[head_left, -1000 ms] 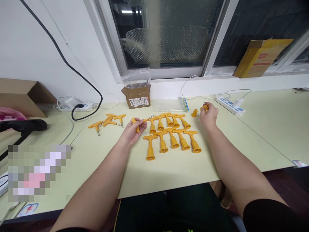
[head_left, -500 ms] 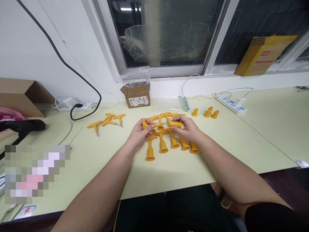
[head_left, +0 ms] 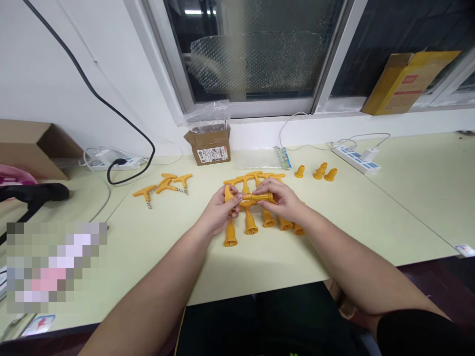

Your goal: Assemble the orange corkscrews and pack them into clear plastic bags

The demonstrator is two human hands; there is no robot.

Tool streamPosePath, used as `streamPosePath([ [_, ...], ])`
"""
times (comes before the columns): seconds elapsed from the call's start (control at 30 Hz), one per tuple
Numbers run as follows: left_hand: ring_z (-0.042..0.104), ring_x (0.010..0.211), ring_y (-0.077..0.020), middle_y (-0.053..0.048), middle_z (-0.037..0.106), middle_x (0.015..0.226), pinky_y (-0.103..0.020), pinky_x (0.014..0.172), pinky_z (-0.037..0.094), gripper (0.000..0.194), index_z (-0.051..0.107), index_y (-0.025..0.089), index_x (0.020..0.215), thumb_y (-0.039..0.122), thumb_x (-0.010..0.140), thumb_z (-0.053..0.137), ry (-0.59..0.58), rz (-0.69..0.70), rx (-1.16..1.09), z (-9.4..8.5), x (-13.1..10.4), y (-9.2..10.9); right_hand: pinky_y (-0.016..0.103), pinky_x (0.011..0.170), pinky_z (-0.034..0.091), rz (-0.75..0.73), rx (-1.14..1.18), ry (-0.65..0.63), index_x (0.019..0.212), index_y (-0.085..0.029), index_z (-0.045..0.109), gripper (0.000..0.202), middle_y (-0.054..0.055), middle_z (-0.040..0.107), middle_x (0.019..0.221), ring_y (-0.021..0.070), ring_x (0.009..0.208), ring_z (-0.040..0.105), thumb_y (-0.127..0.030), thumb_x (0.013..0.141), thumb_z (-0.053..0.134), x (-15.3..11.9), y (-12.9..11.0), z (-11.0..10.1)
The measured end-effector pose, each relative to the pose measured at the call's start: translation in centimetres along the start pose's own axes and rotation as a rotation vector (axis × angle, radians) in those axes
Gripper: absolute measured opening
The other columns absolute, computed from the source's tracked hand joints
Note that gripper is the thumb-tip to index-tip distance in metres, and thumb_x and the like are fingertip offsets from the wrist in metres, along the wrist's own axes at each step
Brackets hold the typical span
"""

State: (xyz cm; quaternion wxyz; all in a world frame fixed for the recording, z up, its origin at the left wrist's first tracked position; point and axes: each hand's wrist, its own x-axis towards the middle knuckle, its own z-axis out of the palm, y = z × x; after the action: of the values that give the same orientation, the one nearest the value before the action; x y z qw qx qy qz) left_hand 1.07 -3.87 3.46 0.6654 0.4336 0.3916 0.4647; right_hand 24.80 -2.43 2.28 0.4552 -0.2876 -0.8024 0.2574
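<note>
My left hand is closed on the yellow T-shaped corkscrew handle. In my right hand is a yellow bell-shaped sleeve, which sits over the metal spiral and meets the handle's stem; the spiral is hidden. Below and behind my hands lie several yellow corkscrews with sleeves on them, such as one at the near left. A group of T-handles with bare spirals lies to the left. Further right stand several loose yellow sleeves.
A small open cardboard box stands by the wall, beside a clear plastic bag. Power strips with cables lie at the back. A black cable hangs at left, near a larger carton.
The sleeve and the handle have come together, and the spiral that showed between them is now covered. My right hand has shifted slightly left, my left hand slightly right.
</note>
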Motion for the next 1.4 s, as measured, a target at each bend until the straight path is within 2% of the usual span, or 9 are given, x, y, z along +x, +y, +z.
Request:
streamPosePath([
  [0.2, 0.049, 0.05, -0.0023, 0.004, 0.056, 0.073, -0.012, 0.04, 0.037, 0.039, 0.058, 0.019, 0.091, 0.029, 0.073, 0.091, -0.001, -0.229, -0.108, 0.6, -0.6, 0.3, 0.048, 0.096, 0.054, -0.024, -0.035, -0.05, 0.11, -0.029, 0.075, 0.02, 0.007, 0.072, 0.107, 0.0266, 0.104, 0.067, -0.037, 0.091, 0.073, 0.2, -0.9, -0.1],
  [0.33, 0.056, 0.053, -0.0062, 0.006, 0.061, 0.073, -0.017, 0.049, 0.046, 0.05, 0.047, 0.023, 0.091, 0.032, 0.071, 0.092, -0.026, -0.005, 0.035, 1.2, -0.9, -0.4, 0.043, 0.081, 0.057, 0.19, 0.028, -0.075, 0.108, -0.027, 0.075, 0.029, 0.006, 0.075, 0.1, 0.0253, 0.088, 0.069, -0.045, 0.086, 0.079, 0.0, -1.6, 0.0],
  [0.5, 0.069, 0.081, -0.0148, -0.001, 0.069, 0.09, -0.03, 0.077, 0.057, 0.049, 0.043, 0.023, 0.086, 0.028, 0.073, 0.091, -0.056, 0.315, 0.258, 1.8, -1.7, -0.4, 0.031, 0.058, 0.056, 0.565, 0.434, -0.206, 0.096, -0.023, 0.07, 0.033, 0.002, 0.071, 0.082, 0.016, 0.063, 0.065, -0.054, 0.087, 0.075, 0.2, -2.6, 0.4],
  [0.8, 0.069, 0.092, -0.0206, -0.006, 0.074, 0.095, -0.038, 0.09, 0.055, 0.044, 0.046, 0.023, 0.082, 0.028, 0.076, 0.089, -0.119, 0.454, 0.429, 1.2, -2.3, -0.2, 0.018, 0.035, 0.033, 0.87, 0.805, -0.42, 0.093, -0.02, 0.062, 0.044, -0.002, 0.064, 0.064, 0.0079, 0.042, 0.048, -0.063, 0.086, 0.073, 0.3, -3.1, 0.0],
  [0.93, 0.07, 0.093, -0.0196, -0.005, 0.071, 0.096, -0.036, 0.089, 0.055, 0.041, 0.048, 0.023, 0.09, 0.028, 0.079, 0.087, -0.165, 0.411, 0.411, 0.9, -2.0, -0.7, 0.025, 0.055, 0.05, 0.737, 0.788, -0.352, 0.092, -0.022, 0.058, 0.037, 0.001, 0.072, 0.076, 0.0135, 0.06, 0.064, -0.052, 0.085, 0.078, 0.1, -3.1, -0.1],
  [1.07, 0.066, 0.106, -0.0201, -0.005, 0.065, 0.111, -0.037, 0.093, 0.055, 0.052, 0.049, 0.026, 0.108, 0.025, 0.074, 0.089, -0.181, 0.485, 0.433, 0.4, -1.1, -1.1, 0.029, 0.068, 0.051, 0.651, 0.804, -0.254, 0.078, -0.022, 0.054, 0.031, -0.002, 0.07, 0.078, 0.0184, 0.078, 0.071, -0.034, 0.076, 0.083, 0.4, -2.5, -1.2],
  [1.2, 0.061, 0.111, -0.0203, -0.005, 0.059, 0.115, -0.038, 0.095, 0.054, 0.046, 0.047, 0.027, 0.113, 0.026, 0.081, 0.08, 0.039, 0.601, 0.586, -1.4, 0.5, -1.0, 0.029, 0.072, 0.049, 0.643, 0.723, 0.1, 0.073, -0.023, 0.048, 0.035, -0.001, 0.068, 0.078, 0.0217, 0.088, 0.072, -0.032, 0.071, 0.082, 0.7, -0.7, -4.2],
  [1.3, 0.062, 0.107, -0.023, -0.005, 0.061, 0.109, -0.041, 0.094, 0.053, 0.031, 0.051, 0.025, 0.108, 0.027, 0.084, 0.071, 0.276, 0.601, 0.832, -3.7, 1.9, -0.6, 0.029, 0.07, 0.047, 0.705, 0.341, 0.373, 0.071, -0.023, 0.047, 0.033, 0.0, 0.066, 0.074, 0.0229, 0.087, 0.069, -0.034, 0.072, 0.079, 0.3, 1.6, -6.9],
  [1.4, 0.057, 0.118, -0.0302, -0.009, 0.062, 0.113, -0.05, 0.106, 0.046, 0.027, 0.057, 0.023, 0.108, 0.025, 0.083, 0.066, 0.475, 0.571, 1.175, -6.7, 3.2, 0.0, 0.035, 0.073, 0.049, 0.86, -0.201, 0.377, 0.071, -0.023, 0.053, 0.024, 0.001, 0.064, 0.069, 0.0226, 0.077, 0.065, -0.025, 0.07, 0.077, -0.6, 4.0, -9.0],
])
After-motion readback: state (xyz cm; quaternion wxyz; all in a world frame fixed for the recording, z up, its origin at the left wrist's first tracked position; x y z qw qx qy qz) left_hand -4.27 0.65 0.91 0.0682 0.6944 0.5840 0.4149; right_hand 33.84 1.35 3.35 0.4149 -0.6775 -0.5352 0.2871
